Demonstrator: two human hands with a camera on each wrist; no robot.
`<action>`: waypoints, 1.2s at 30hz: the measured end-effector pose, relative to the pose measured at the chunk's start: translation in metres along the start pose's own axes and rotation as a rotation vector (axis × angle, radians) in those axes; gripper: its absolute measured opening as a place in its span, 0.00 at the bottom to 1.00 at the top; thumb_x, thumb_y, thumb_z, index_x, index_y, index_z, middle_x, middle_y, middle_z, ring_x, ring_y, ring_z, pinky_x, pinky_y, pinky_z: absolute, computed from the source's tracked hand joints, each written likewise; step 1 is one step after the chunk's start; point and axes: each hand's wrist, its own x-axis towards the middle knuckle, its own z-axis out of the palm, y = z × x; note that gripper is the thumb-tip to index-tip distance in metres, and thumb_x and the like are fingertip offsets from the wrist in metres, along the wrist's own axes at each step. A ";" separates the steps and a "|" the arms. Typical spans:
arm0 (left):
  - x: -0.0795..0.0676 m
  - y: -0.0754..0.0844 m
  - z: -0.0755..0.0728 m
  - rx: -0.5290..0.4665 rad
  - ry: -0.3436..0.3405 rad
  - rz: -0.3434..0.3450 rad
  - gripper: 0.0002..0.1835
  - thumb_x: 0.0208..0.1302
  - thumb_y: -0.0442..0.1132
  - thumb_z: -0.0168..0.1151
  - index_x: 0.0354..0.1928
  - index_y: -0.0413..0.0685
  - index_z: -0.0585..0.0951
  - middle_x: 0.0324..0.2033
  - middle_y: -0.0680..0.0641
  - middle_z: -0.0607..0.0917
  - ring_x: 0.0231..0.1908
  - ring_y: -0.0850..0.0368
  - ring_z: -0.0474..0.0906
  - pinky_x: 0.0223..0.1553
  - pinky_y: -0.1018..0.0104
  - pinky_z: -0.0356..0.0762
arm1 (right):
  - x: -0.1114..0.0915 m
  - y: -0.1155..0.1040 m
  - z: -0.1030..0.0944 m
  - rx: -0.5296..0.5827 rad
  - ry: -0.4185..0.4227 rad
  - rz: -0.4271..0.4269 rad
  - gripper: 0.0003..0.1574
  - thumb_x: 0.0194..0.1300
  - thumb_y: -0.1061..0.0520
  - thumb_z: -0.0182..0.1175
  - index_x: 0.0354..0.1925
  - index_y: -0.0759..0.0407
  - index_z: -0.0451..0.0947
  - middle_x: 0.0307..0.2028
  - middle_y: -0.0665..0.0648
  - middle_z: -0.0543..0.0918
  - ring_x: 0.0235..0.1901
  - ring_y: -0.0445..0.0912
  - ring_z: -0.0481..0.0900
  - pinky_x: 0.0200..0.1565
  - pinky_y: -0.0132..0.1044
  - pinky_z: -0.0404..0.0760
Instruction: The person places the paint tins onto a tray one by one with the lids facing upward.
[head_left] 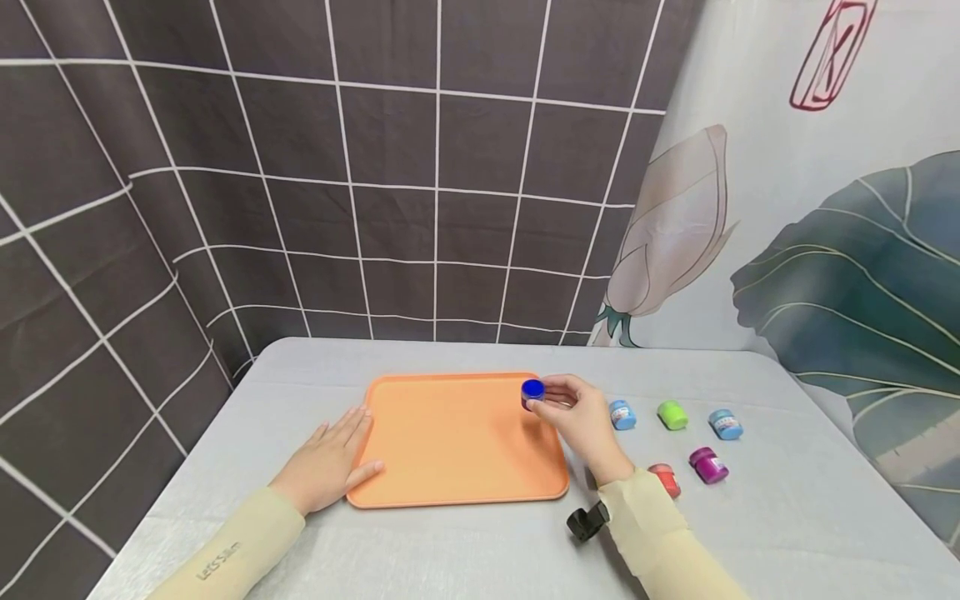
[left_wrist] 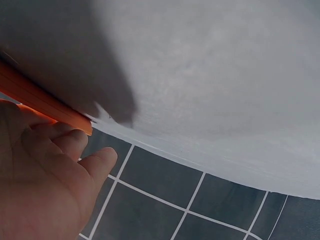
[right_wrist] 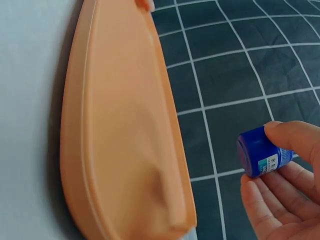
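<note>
- Where the table (head_left: 480,546) ends at the back, a dark cloth (head_left: 393,212) with white lines hangs down (the lines make big squares).
- The left hand (head_left: 322,467) lies on the left side of the tray (head_left: 442,446). Its fingers are out straight and touch the rim, and its thumb is spread apart from them.
- The tray is orange and flat on the table, between the two hands.
- The dark blue jar (head_left: 532,394) is up in the air, over the back right part of the tray (its label (right_wrist: 268,164) shows in the right wrist view).
- The right hand (head_left: 581,419) has that jar clamped between its thumb and fingertips.
- A black thing (head_left: 588,522) sits at the right wrist, by the yellow sleeve (head_left: 667,537).
- To the right, on the table, are five more jars: a light blue jar (head_left: 622,415), a red jar (head_left: 666,481) right by the sleeve, a green jar (head_left: 672,415), a purple jar (head_left: 708,465) and a second light blue jar (head_left: 726,424).
- Behind them, a pale cloth (head_left: 772,192) has a pink bud (head_left: 660,229) and a big leaf (head_left: 862,275) on it.
</note>
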 end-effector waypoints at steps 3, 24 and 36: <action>0.000 0.000 0.000 -0.001 -0.001 -0.001 0.42 0.74 0.59 0.54 0.72 0.28 0.65 0.73 0.31 0.65 0.73 0.35 0.60 0.69 0.33 0.60 | 0.001 0.001 0.007 0.023 0.001 -0.031 0.24 0.55 0.68 0.75 0.51 0.70 0.82 0.46 0.68 0.87 0.47 0.56 0.87 0.48 0.31 0.84; 0.000 -0.001 -0.001 -0.016 -0.018 -0.007 0.42 0.75 0.59 0.53 0.73 0.29 0.63 0.74 0.32 0.63 0.74 0.36 0.58 0.70 0.34 0.58 | 0.013 -0.003 0.060 0.146 -0.072 -0.072 0.23 0.52 0.73 0.75 0.48 0.71 0.84 0.43 0.67 0.88 0.46 0.57 0.88 0.48 0.35 0.85; 0.000 -0.001 -0.002 -0.020 -0.025 -0.002 0.37 0.77 0.53 0.51 0.73 0.27 0.62 0.73 0.30 0.63 0.74 0.34 0.57 0.70 0.35 0.57 | 0.025 -0.002 0.090 0.070 -0.148 -0.002 0.24 0.56 0.63 0.76 0.52 0.61 0.83 0.45 0.56 0.88 0.46 0.48 0.87 0.52 0.39 0.84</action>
